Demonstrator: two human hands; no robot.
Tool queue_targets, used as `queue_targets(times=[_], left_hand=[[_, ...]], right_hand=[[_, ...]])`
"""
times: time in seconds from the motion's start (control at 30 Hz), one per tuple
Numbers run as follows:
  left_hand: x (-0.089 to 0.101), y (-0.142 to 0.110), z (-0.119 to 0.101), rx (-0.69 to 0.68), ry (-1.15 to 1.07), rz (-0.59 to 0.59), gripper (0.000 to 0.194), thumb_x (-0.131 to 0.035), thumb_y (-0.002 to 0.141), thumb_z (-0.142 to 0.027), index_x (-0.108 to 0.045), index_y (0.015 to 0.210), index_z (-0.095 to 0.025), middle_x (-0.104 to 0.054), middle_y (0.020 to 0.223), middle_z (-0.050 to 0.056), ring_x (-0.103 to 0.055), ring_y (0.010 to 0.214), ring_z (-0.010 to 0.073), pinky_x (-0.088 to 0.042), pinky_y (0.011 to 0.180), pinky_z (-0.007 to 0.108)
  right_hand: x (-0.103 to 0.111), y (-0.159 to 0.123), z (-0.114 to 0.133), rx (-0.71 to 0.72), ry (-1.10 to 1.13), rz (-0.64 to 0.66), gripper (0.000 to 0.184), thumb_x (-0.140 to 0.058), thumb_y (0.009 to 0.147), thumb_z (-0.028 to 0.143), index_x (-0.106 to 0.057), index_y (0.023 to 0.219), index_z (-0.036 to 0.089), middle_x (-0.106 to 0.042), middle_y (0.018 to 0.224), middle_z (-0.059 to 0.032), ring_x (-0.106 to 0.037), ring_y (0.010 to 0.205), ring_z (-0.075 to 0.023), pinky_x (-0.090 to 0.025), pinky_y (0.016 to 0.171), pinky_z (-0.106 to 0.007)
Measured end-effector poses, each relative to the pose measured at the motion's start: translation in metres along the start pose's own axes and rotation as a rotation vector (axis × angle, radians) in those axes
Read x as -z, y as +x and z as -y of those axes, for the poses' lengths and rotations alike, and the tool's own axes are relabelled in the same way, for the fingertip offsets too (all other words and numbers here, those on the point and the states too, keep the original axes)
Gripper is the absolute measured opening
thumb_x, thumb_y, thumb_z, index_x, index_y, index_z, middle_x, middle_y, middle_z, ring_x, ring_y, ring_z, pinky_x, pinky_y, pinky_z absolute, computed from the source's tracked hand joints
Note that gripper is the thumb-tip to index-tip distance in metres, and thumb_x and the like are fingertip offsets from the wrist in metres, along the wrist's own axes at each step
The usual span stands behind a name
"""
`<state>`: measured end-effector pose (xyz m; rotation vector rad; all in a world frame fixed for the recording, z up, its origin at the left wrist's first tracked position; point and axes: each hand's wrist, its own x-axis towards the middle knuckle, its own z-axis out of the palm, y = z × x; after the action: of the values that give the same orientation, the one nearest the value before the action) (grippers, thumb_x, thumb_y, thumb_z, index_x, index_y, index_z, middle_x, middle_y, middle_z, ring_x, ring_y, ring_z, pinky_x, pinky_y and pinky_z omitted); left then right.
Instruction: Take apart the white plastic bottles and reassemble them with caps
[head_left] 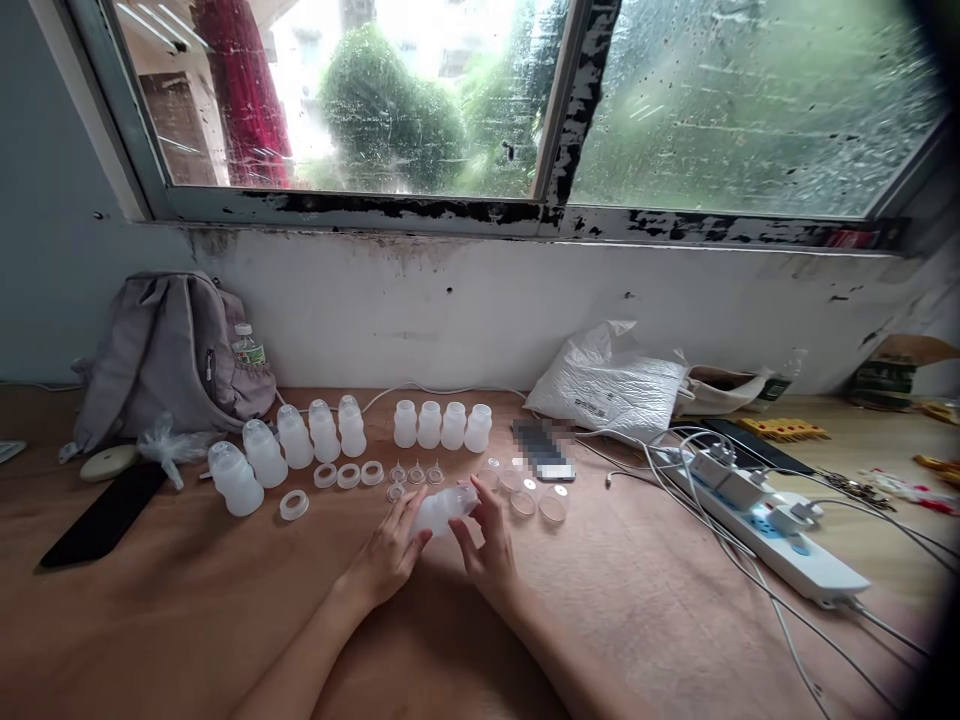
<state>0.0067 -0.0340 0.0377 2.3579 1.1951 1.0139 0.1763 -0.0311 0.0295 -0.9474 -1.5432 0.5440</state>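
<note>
A frosted baby bottle (436, 512) lies tilted between my hands, its top end to the right. My left hand (388, 553) is closed around the body; my right hand (489, 545) has its fingers curled on the top end, partly hiding it. Just beyond are several small clear nipples (417, 473), and left of these several white collar rings (348, 476). Several clear round caps (553, 505) lie right of my right hand. Assembled bottles (264, 453) stand in a slanting row at the left, and several open bottles (430, 425) stand upright behind the nipples.
A dark phone (105, 515), a plastic bag (171, 445) and a grey backpack (169, 360) are at the left. Another phone (540, 447) lies behind the caps. A silver mailer bag (611, 380) leans on the wall. Cables trail from a white power strip (795, 555) at the right.
</note>
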Motion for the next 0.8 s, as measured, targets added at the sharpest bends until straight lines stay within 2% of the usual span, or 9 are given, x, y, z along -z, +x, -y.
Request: queue_targets(times=[0.1,0.17,0.3,0.5,0.63,0.7,0.8], left_hand=[[0.003,0.001,-0.003,0.003,-0.146,0.035,0.047,-0.040,0.084,-0.032,-0.029,0.128,-0.022,-0.042,0.123,0.009,-0.041,0.113,0.0215,-0.037,0.094,0.036],[0.001,0.003,-0.002,0.020,-0.230,0.028,0.046,-0.045,0.081,-0.035,-0.035,0.124,-0.022,-0.045,0.118,0.009,-0.045,0.108,0.0220,-0.039,0.091,0.037],[-0.006,0.004,0.009,0.107,-0.344,-0.036,0.046,-0.054,0.074,-0.040,-0.041,0.114,-0.021,-0.048,0.111,0.009,-0.051,0.099,0.0213,-0.044,0.085,0.036],[-0.010,0.000,0.020,0.252,-0.359,-0.067,0.050,-0.062,0.068,-0.037,-0.037,0.108,-0.022,-0.054,0.103,0.006,-0.055,0.091,0.0182,-0.045,0.082,0.036],[0.005,0.005,0.002,0.233,-0.206,-0.172,0.070,-0.066,0.063,-0.037,-0.030,0.121,-0.023,-0.044,0.120,0.009,-0.048,0.104,0.0213,-0.042,0.086,0.036],[0.018,0.013,-0.014,0.181,-0.126,-0.224,0.056,-0.059,0.071,-0.036,-0.034,0.120,-0.023,-0.045,0.119,0.008,-0.046,0.105,0.0201,-0.041,0.086,0.035],[0.039,0.027,-0.037,0.125,0.030,-0.245,0.030,-0.050,0.077,-0.032,-0.049,0.106,-0.024,-0.055,0.104,0.004,-0.049,0.098,0.0186,-0.040,0.085,0.034]], right_hand=[[0.001,-0.002,0.001,0.160,-0.020,0.028,0.050,-0.049,0.081,0.020,-0.031,0.127,0.025,-0.042,0.125,-0.0096,-0.053,0.093,-0.0194,-0.048,0.078,-0.036],[0.002,-0.001,0.003,0.210,-0.034,0.060,0.051,-0.046,0.082,0.019,-0.027,0.129,0.025,-0.036,0.130,-0.0107,-0.052,0.098,-0.0199,-0.049,0.079,-0.037],[0.002,0.000,0.005,0.174,-0.027,0.100,0.055,-0.044,0.083,0.021,-0.020,0.132,0.024,-0.027,0.134,-0.0121,-0.050,0.103,-0.0216,-0.051,0.077,-0.038],[-0.002,0.001,-0.004,0.088,-0.069,0.076,0.048,-0.042,0.084,0.024,-0.024,0.129,0.026,-0.036,0.127,-0.0116,-0.054,0.096,-0.0193,-0.052,0.071,-0.035],[-0.003,0.003,-0.010,-0.010,-0.096,0.044,0.044,-0.040,0.085,0.029,-0.027,0.127,0.025,-0.038,0.124,-0.0117,-0.056,0.091,-0.0176,-0.053,0.069,-0.033],[-0.003,0.004,-0.012,-0.054,-0.106,0.030,0.043,-0.039,0.085,0.032,-0.029,0.126,0.024,-0.039,0.124,-0.0118,-0.056,0.090,-0.0172,-0.052,0.069,-0.032],[-0.003,0.005,-0.014,-0.089,-0.127,0.021,0.039,-0.037,0.085,0.035,-0.032,0.122,0.023,-0.041,0.123,-0.0116,-0.056,0.087,-0.0169,-0.052,0.068,-0.032]])
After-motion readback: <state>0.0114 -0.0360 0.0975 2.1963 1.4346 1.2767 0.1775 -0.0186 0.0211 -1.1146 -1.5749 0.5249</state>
